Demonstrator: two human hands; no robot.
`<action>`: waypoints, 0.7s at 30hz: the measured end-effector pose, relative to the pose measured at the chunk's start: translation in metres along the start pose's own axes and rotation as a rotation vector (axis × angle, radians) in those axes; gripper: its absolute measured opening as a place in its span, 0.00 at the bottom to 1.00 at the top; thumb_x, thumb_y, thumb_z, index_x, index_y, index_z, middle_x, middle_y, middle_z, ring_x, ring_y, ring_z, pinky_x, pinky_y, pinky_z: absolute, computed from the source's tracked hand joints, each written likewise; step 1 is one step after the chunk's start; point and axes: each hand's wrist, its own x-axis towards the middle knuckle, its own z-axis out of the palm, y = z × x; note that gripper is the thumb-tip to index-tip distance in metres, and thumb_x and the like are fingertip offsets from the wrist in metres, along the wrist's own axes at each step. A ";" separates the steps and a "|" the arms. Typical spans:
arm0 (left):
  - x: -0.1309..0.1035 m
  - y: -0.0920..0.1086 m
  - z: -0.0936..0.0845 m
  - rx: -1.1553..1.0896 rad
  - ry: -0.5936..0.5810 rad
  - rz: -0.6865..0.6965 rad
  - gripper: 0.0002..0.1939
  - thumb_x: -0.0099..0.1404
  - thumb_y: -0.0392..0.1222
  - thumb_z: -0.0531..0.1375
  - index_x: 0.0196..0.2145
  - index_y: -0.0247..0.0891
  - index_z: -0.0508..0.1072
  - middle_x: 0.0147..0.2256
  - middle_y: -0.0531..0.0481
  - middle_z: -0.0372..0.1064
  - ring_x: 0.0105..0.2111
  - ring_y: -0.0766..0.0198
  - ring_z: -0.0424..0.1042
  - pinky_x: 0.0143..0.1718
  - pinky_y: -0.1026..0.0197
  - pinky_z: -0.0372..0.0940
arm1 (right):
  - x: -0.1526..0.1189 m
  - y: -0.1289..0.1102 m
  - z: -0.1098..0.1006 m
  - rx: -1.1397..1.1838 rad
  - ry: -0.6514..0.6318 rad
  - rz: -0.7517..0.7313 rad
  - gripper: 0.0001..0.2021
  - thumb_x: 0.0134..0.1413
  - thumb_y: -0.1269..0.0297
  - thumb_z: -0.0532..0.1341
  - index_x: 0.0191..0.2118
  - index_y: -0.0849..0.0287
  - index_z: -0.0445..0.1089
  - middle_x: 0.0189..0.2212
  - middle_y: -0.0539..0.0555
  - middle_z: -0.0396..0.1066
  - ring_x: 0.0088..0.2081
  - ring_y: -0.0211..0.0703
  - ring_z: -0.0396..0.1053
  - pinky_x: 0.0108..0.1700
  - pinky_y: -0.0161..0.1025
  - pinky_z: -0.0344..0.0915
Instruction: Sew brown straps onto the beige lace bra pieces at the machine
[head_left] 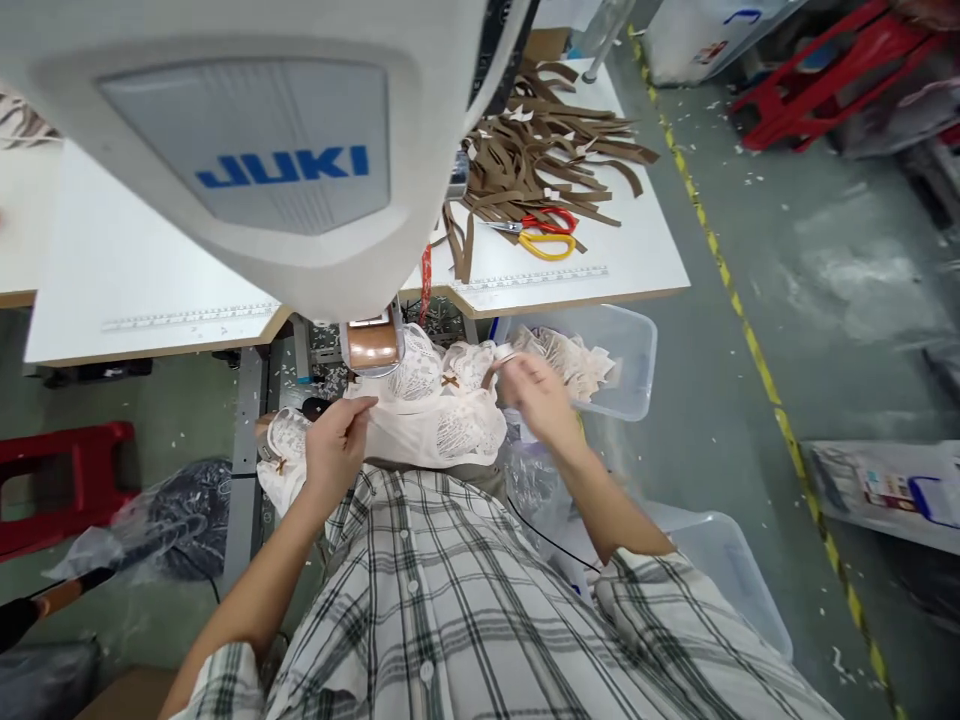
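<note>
Filling the upper left of the frame, the white sewing machine head covers much of the white bench behind it. The floor stretches down the right side, with a broad strip showing between the bench's right edge and the yellow-and-black tape. The plaid shirt fills the bottom centre. Between it and the bench's notched front edge lies the white lace garment, bunched below the machine head in the centre of the frame. An upper clear bin sits just below the bench's front edge, right of centre, and a lower clear bin is partly covered by the right sleeve.

Brown strips spread over the bench, some reaching past its right edge. The left hand has its fingers together, pinched on the garment's left part. The right hand is at the garment's right end, beside the upper bin; motion blur makes it impossible to tell whether its fingers grip the cloth. Scissors lie near the bench's front edge, beside the strips. The machine head hides any needle, and the garment's underside is out of sight.
</note>
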 end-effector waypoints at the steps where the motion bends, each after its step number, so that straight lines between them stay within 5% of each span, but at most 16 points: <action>1: 0.002 0.015 -0.007 -0.039 -0.067 0.084 0.13 0.70 0.42 0.54 0.45 0.40 0.76 0.40 0.46 0.76 0.40 0.60 0.74 0.42 0.60 0.67 | -0.008 -0.004 0.019 -0.043 -0.105 -0.020 0.14 0.49 0.53 0.68 0.29 0.56 0.68 0.21 0.46 0.63 0.23 0.35 0.59 0.24 0.33 0.55; 4: 0.007 0.054 -0.024 -0.098 -0.238 0.217 0.14 0.70 0.44 0.56 0.50 0.38 0.75 0.37 0.47 0.75 0.31 0.65 0.72 0.31 0.64 0.65 | -0.026 -0.021 0.058 -0.206 -0.425 -0.197 0.09 0.56 0.60 0.62 0.28 0.58 0.69 0.23 0.48 0.67 0.26 0.35 0.63 0.30 0.34 0.57; 7: 0.008 0.069 -0.032 -0.048 -0.341 0.241 0.20 0.66 0.48 0.63 0.52 0.37 0.73 0.35 0.48 0.74 0.29 0.67 0.70 0.28 0.65 0.63 | -0.032 -0.033 0.074 -0.398 -0.573 -0.328 0.12 0.59 0.66 0.56 0.24 0.59 0.66 0.19 0.46 0.62 0.23 0.33 0.58 0.28 0.33 0.51; 13: 0.004 0.058 -0.030 0.036 -0.314 0.212 0.08 0.70 0.41 0.58 0.36 0.38 0.76 0.29 0.52 0.74 0.28 0.68 0.70 0.29 0.66 0.60 | -0.028 -0.036 0.077 -0.469 -0.689 -0.273 0.11 0.61 0.68 0.57 0.27 0.60 0.68 0.22 0.46 0.64 0.26 0.32 0.60 0.30 0.32 0.52; 18: 0.001 0.053 -0.024 0.043 -0.261 0.180 0.09 0.69 0.41 0.58 0.32 0.37 0.73 0.25 0.53 0.70 0.26 0.67 0.68 0.26 0.66 0.58 | -0.028 -0.042 0.078 -0.403 -0.601 -0.210 0.05 0.58 0.64 0.63 0.37 0.58 0.75 0.27 0.48 0.69 0.30 0.33 0.64 0.33 0.32 0.56; 21: 0.002 0.053 -0.025 0.019 -0.257 0.173 0.11 0.70 0.42 0.57 0.31 0.37 0.72 0.24 0.53 0.70 0.25 0.68 0.68 0.25 0.66 0.58 | -0.029 -0.043 0.077 -0.384 -0.556 -0.246 0.04 0.58 0.66 0.63 0.34 0.58 0.75 0.26 0.48 0.68 0.30 0.34 0.64 0.33 0.33 0.56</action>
